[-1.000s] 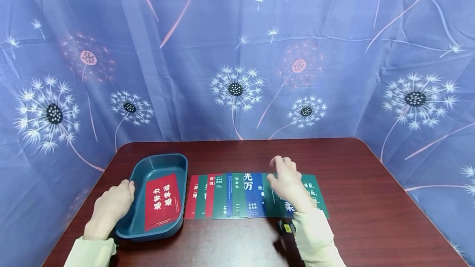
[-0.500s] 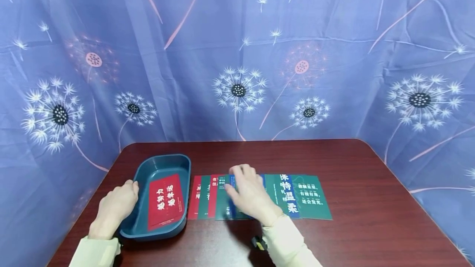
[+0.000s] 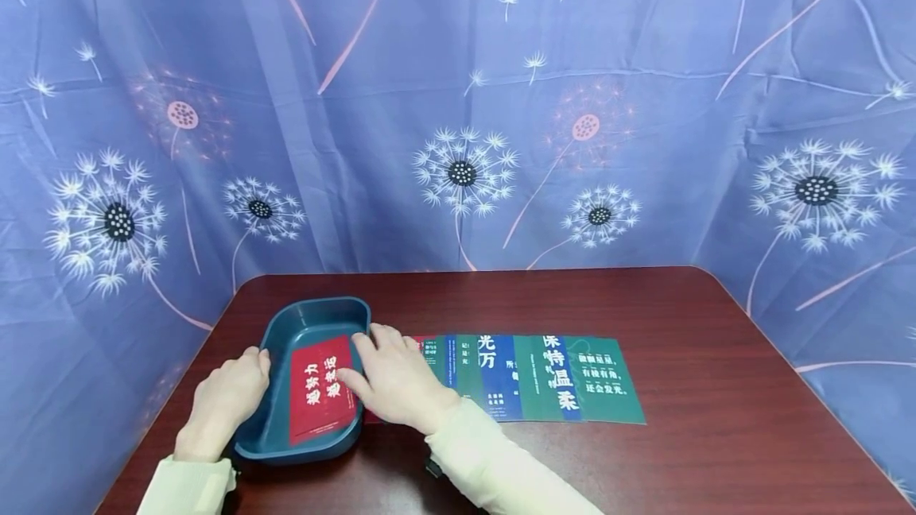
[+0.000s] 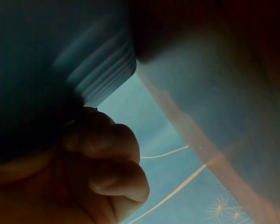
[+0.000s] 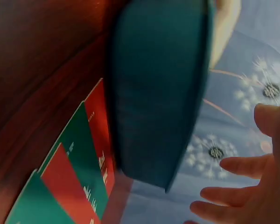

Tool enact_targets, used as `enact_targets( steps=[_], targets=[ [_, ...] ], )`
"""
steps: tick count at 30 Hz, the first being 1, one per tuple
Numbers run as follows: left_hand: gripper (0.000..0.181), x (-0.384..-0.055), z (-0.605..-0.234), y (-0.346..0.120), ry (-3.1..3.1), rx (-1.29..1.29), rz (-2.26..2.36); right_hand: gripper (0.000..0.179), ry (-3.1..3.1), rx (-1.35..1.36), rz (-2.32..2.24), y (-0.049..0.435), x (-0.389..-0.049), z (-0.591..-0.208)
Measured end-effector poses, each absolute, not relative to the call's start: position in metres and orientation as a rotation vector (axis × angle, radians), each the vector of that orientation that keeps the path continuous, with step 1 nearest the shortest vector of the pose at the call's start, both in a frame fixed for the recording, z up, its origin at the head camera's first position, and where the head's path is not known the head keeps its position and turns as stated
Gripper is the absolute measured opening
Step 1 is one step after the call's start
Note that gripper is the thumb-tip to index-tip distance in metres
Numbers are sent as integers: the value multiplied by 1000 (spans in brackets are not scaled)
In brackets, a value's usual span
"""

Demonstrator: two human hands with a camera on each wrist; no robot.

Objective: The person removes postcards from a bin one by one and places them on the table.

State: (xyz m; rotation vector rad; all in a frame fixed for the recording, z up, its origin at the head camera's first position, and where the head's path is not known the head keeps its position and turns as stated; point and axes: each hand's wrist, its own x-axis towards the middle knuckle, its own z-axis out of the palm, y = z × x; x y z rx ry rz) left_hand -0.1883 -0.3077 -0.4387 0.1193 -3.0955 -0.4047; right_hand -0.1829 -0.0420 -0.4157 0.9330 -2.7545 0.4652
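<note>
A teal plastic tray (image 3: 270, 424) stands on the left of the table, a red card (image 3: 318, 396) with white characters lying in it. My left hand (image 3: 225, 404) grips the tray's left rim; its curled fingers (image 4: 116, 144) lie against the ridged side in the left wrist view. Over the tray's right rim hovers my right hand (image 3: 404, 380), fingers spread and holding nothing, hiding the left end of a row of overlapping cards (image 3: 501, 380). The right wrist view has the extended fingers (image 5: 245, 165) beside the tray's outer wall (image 5: 156, 93), red and green cards (image 5: 77, 154) close by.
The card row, red, green and blue, runs rightward from the tray to a green card (image 3: 608, 380) at its end. A dark red wooden table (image 3: 716, 388) carries everything. Behind hangs a blue dandelion-print curtain (image 3: 372, 205).
My right hand has swept leftward along the card row, from its right part to the tray's right rim, uncovering the cards there. My left hand keeps its grip on the tray.
</note>
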Motion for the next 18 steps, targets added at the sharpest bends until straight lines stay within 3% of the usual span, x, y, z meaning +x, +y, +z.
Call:
enact_targets(
  steps=[10,18],
  targets=[
    [37,-188,-438,-308,-3096,118,-404,53,-2704,1053,253,-81,-193,-427],
    [36,-188,-438,-309,-3095,93,-407,66,-2898,997,-55,-111,-199,-434]
  ],
)
